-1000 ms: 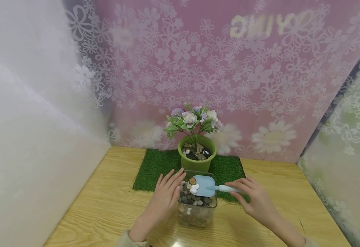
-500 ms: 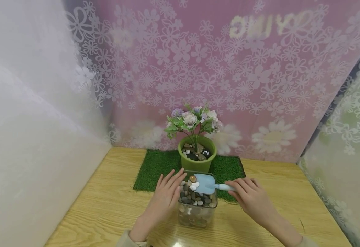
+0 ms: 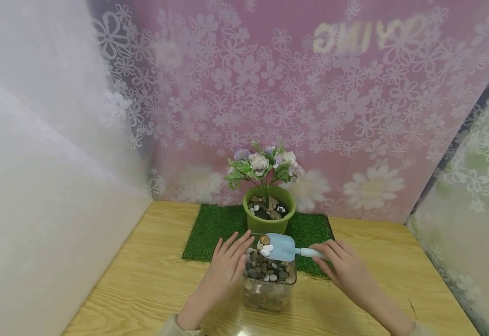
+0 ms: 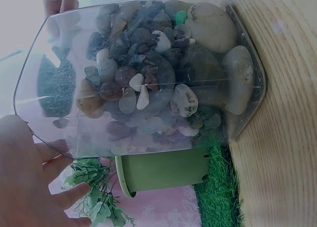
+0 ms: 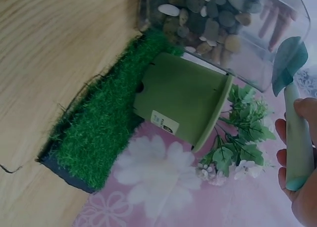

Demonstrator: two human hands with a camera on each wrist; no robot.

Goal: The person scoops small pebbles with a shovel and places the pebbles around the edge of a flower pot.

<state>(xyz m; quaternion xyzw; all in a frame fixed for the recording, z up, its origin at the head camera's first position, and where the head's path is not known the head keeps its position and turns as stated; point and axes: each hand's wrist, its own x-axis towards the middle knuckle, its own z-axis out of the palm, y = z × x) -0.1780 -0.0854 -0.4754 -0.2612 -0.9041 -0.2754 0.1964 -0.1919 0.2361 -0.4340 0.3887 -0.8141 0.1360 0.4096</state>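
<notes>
My right hand (image 3: 347, 273) grips the white handle of a light blue toy shovel (image 3: 281, 247). White stones (image 3: 266, 250) and a round brown stone (image 3: 264, 240) lie at the tip of its blade. The blade is over a clear plastic container (image 3: 291, 282) with many pebbles (image 3: 264, 269) inside. My left hand (image 3: 226, 268) rests with fingers spread and fairly straight along the container's left side. From the left wrist, the left hand's fingers (image 4: 72, 195) lie right at the container's rim. The shovel's handle (image 5: 298, 138) is wrapped by the right fingers in the right wrist view.
Behind the container, a green flowerpot (image 3: 267, 226) with artificial flowers (image 3: 260, 163) and stones stands on an artificial grass mat (image 3: 215, 228). The wooden table (image 3: 118, 280) meets a pink floral backdrop (image 3: 244, 93) behind and pale walls at both sides.
The right hand has moved the shovel slightly away, toward the flowerpot, with the stones still on its blade. The left hand has stayed at the container.
</notes>
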